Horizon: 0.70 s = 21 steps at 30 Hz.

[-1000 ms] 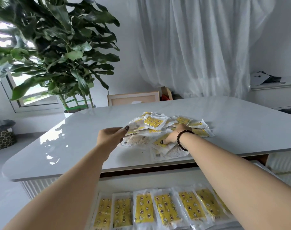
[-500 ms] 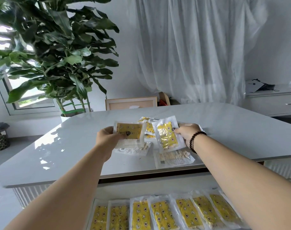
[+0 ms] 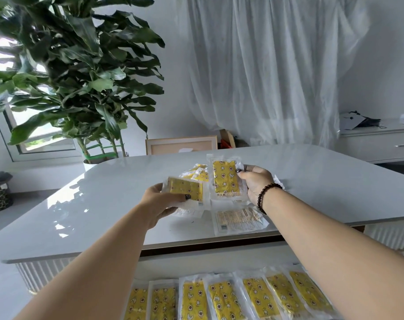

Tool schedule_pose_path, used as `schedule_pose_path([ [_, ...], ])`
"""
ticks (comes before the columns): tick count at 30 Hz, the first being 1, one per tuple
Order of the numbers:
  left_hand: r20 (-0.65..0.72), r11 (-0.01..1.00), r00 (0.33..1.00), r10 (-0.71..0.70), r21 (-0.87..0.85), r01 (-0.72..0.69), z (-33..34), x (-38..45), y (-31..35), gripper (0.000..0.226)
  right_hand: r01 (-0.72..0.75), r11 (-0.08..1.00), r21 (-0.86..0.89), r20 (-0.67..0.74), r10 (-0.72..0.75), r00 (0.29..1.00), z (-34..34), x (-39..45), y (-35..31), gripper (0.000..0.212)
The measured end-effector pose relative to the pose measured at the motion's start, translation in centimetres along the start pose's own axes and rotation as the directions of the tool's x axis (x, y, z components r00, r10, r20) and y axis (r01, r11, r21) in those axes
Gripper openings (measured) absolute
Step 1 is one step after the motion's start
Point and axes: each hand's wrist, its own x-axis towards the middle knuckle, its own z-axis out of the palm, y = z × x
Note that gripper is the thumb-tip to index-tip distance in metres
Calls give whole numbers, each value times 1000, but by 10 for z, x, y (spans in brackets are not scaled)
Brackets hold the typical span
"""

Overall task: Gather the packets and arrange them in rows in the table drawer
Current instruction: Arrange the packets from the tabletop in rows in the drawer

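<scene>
Now left hand [image 3: 158,202] pinches blurred, seemingly yellow-printed packet [image 3: 186,192]; right hand [image 3: 256,183] grips upright yellow star-print packet [image 3: 224,179].

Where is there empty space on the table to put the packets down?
Bare tabletop lies left of the left hand, and also right of the right hand. It is crowded between the hands, around the loose pile.

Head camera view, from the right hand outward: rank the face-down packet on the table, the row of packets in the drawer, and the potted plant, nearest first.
Measured from the right hand:
1. Face-down packet, on the table just below the hand, toward the near edge.
2. Row of packets in the drawer, lower down, in front of the table.
3. Potted plant, far left, beyond the table's far corner.
</scene>
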Motion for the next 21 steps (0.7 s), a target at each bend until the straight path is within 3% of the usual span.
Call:
schedule_pose_path([
  [4,-118,996,992,41,-70,-50,2,4,6,24,60,996,-64,-56,-63,996,-2,-3,-1,17],
  [9,-100,993,991,91,-61,-97,3,1,13,20,264,940,-217,51,-259,965,0,-16,-13,17],
  [12,-104,969,981,164,202,-141,3,1,9,13,402,854,-331,168,-366,915,6,-22,-19,18],
  [14,-52,837,959,277,503,-214,3,2,5,8,494,756,-429,267,-416,869,10,-26,-21,19],
  [16,42,674,940,339,686,-274,3,1,2,15,566,659,-496,368,-431,824,13,-30,-20,21],
  [18,112,599,937,330,743,-299,3,1,0,29,619,554,-557,461,-414,785,13,-34,-17,23],
  [21,155,582,954,256,764,-280,1,-1,-2,61,662,394,-637,550,-369,749,13,-36,-11,23],
])
